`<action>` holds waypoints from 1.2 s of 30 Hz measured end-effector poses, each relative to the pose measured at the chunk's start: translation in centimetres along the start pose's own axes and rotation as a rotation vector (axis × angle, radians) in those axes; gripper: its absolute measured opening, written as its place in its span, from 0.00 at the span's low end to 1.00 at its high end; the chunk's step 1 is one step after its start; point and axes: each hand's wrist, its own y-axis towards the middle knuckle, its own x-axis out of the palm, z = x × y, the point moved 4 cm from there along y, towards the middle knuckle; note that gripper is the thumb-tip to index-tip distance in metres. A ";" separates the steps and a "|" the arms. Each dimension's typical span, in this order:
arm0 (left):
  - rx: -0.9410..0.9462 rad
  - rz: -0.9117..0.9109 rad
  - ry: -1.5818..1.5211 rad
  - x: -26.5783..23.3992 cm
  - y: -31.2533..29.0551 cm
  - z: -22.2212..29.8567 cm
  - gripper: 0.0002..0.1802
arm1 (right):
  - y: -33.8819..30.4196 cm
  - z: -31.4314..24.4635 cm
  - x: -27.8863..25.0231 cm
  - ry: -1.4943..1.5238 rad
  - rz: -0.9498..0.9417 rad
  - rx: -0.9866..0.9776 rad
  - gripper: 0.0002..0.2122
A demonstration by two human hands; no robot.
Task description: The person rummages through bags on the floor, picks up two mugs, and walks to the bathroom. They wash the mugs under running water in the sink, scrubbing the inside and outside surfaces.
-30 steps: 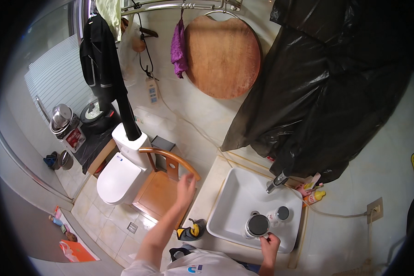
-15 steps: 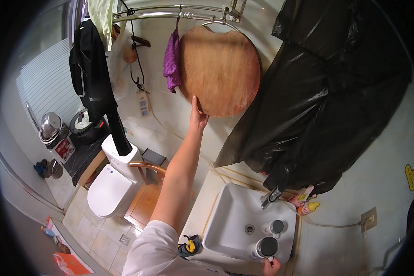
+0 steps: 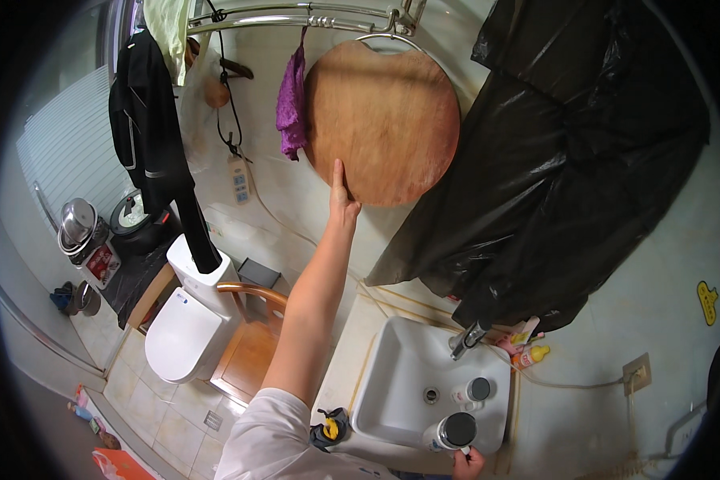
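Note:
A round wooden cutting board (image 3: 382,120) hangs upright at the wall, under a metal rail. My left hand (image 3: 343,200) grips its lower edge, thumb on the front face and the other fingers hidden behind it. Low in the view, my right hand (image 3: 467,463) is closed on the handle of a white mug with a dark lid (image 3: 458,432), held at the near side of the sink (image 3: 392,384). Inside the basin stands a second, smaller mug with a dark lid (image 3: 477,390). A purple cloth (image 3: 292,104) hangs just left of the board.
Black plastic sheeting (image 3: 568,160) covers the wall to the right. The faucet (image 3: 470,339) and a yellow-capped bottle (image 3: 532,356) stand behind the basin. A wooden chair (image 3: 248,352) and a toilet (image 3: 186,332) are at left. A power strip (image 3: 238,180) hangs on a cord.
The view has shifted slightly. The cutting board looks a little larger, with my left hand still on its lower edge. My right hand keeps hold of the mug.

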 end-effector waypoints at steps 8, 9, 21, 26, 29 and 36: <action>0.043 -0.031 0.049 0.1 0.0 0.3 0.39 | -0.3 -0.6 0.1 0.035 0.019 -0.021 0.07; 0.036 -0.032 0.053 0.0 0.1 0.2 0.40 | -0.4 -0.7 0.1 0.030 0.025 -0.021 0.07; 0.044 -0.038 0.108 -0.5 0.0 -0.1 0.43 | -0.2 -1.3 0.1 0.018 -0.025 -0.046 0.07; -0.092 0.382 0.344 -5.4 -5.6 -1.4 0.26 | 1.4 0.3 1.9 0.235 -0.011 0.010 0.06; -0.113 -0.257 1.007 -5.4 -17.6 -4.9 0.12 | 2.7 1.0 3.0 0.280 -0.069 0.036 0.07; 0.151 -1.560 1.205 0.6 -42.3 -8.0 0.29 | 5.9 -0.9 5.1 0.118 -0.350 -0.158 0.07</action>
